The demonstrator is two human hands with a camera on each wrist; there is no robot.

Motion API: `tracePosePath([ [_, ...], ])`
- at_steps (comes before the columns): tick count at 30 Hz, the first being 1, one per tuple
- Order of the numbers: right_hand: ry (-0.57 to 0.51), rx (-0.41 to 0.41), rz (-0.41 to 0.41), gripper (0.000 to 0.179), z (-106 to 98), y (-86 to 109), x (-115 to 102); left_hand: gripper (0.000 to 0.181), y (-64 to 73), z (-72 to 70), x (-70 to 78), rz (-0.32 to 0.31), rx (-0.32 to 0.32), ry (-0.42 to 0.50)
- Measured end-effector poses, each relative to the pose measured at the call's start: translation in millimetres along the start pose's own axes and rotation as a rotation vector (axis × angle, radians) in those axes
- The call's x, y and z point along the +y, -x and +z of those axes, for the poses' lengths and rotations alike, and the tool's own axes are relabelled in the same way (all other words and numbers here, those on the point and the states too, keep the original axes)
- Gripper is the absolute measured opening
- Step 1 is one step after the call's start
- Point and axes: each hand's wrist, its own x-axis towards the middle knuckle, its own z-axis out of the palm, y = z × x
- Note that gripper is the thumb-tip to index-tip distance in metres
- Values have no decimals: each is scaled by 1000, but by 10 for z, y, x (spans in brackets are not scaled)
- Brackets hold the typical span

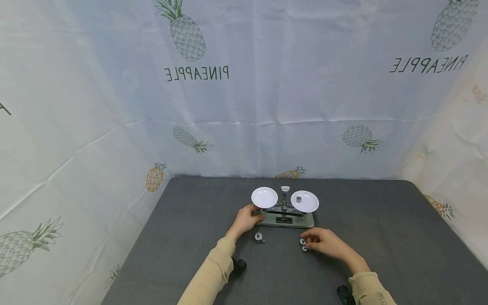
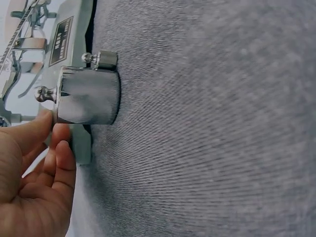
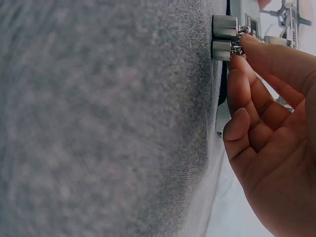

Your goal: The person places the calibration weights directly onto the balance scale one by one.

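A balance scale (image 1: 284,220) with a pale green base and two white pans stands on the table. My left hand (image 1: 245,219) grips the left end of its base, with the thumb at the front. A metal weight (image 1: 299,199) sits on the right pan. In front of the scale, a large cylindrical weight (image 2: 89,96) stands beside a small weight (image 2: 107,59). My right hand (image 1: 324,242) pinches the knob of a weight (image 3: 221,51) between thumb and fingertip. Another, slightly bigger weight (image 3: 224,26) stands close against it.
The dark grey table (image 1: 213,203) has rounded far corners. Behind and beside it hangs a white curtain (image 1: 244,93) with pineapple prints. Dark bands, one on each wrist, show at the sleeves (image 1: 213,267).
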Motion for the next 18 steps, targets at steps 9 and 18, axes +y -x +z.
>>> tracePosePath([
  [9,12,-22,17,23,13,-13,2,27,-31,1,30,-34,-19,53],
  [18,20,-20,15,18,30,-37,-8,30,-32,16,25,-88,-43,116],
])
